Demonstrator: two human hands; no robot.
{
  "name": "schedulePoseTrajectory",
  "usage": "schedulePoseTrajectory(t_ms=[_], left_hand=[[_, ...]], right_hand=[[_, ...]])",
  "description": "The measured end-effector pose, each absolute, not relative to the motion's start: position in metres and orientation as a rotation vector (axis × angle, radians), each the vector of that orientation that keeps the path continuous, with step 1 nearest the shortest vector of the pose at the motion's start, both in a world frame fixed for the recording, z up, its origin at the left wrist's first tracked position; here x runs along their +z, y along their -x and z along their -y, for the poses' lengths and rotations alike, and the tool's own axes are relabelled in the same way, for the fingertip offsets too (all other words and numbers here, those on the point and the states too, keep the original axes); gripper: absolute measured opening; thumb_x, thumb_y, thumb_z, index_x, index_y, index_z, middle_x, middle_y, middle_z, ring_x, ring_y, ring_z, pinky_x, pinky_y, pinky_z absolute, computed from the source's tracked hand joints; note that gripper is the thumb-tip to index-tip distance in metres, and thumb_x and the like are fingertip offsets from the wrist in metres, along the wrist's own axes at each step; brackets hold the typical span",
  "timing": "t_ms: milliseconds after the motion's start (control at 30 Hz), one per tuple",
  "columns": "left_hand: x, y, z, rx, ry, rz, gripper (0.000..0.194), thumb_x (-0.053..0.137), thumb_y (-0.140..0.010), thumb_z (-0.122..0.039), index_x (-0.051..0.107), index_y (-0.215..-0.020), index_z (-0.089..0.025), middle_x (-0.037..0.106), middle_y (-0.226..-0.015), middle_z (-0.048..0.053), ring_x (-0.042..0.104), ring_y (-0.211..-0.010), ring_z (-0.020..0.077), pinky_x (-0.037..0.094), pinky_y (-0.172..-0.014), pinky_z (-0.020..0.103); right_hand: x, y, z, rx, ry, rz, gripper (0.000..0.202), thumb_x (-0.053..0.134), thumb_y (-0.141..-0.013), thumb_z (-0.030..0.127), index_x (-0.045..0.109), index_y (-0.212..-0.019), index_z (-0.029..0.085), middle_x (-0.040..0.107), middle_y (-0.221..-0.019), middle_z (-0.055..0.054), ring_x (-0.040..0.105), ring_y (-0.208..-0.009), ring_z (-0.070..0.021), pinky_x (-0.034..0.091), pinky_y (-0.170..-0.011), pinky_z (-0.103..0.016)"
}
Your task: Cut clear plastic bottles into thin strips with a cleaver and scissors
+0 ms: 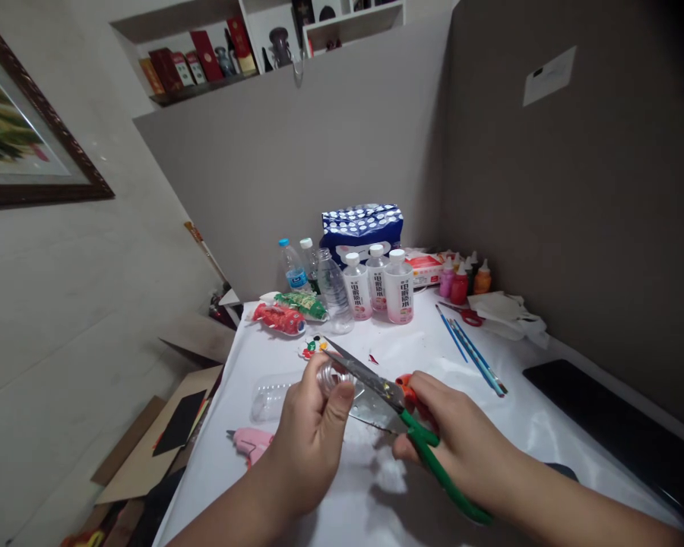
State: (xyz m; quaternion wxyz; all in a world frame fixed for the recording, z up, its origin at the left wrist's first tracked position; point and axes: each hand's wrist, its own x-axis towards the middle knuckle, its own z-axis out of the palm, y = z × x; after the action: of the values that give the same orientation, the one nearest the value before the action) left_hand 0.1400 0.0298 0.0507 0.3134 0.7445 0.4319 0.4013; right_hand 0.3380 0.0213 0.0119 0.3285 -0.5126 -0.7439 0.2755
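Observation:
My left hand point(319, 433) is closed around the neck of a clear plastic bottle piece point(370, 406), its threaded mouth pointing up between thumb and fingers. In my right hand point(456, 433) are scissors point(370, 376) with one green handle and one orange part. The blades are spread apart, the upper one passing over the bottle neck and the lower one beneath the clear plastic. Beside my left wrist lies a pink glue gun point(251, 443). Another clear plastic bottle part point(270, 396) rests on the white table point(205, 479) behind my left hand.
Several bottles point(400, 287) stand at the back before a blue package point(362, 228). Red and green fish-like crafts point(279, 319) lie left of them. Paint bottles point(459, 285), red-handled scissors point(470, 317) and brushes point(473, 357) are at the right, near a black flat object point(615, 425).

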Motion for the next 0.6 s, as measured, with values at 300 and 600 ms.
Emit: schedulePoseTrajectory(t_ms=[300,600], left_hand=[[0.047,-0.137,-0.03,0.892,-2.176,-1.014,0.037,0.032,-0.097,-0.044,0.043,-0.072,-0.019,0.047,-0.074,0.001,0.044,-0.066,0.0127,0.036,-0.065,0.027],[0.045,-0.14,-0.031,0.795,-2.132,-1.002,0.047,0.026,-0.096,-0.053,0.038,-0.066,-0.02,0.041,-0.066,-0.002,0.04,-0.062,0.0127,0.034,-0.061,0.028]], right_hand=[[0.014,-0.349,-0.021,0.466,1.362,2.143,0.049,0.069,-0.071,0.054,0.039,-0.095,0.023,0.048,-0.096,-0.005,0.05,-0.083,-0.0233,0.041,-0.068,-0.036],[0.015,-0.355,-0.027,0.376,1.334,2.135,0.041,0.061,-0.077,0.058,0.051,-0.094,0.022,0.049,-0.091,-0.004,0.051,-0.079,-0.0224,0.043,-0.069,-0.036]])
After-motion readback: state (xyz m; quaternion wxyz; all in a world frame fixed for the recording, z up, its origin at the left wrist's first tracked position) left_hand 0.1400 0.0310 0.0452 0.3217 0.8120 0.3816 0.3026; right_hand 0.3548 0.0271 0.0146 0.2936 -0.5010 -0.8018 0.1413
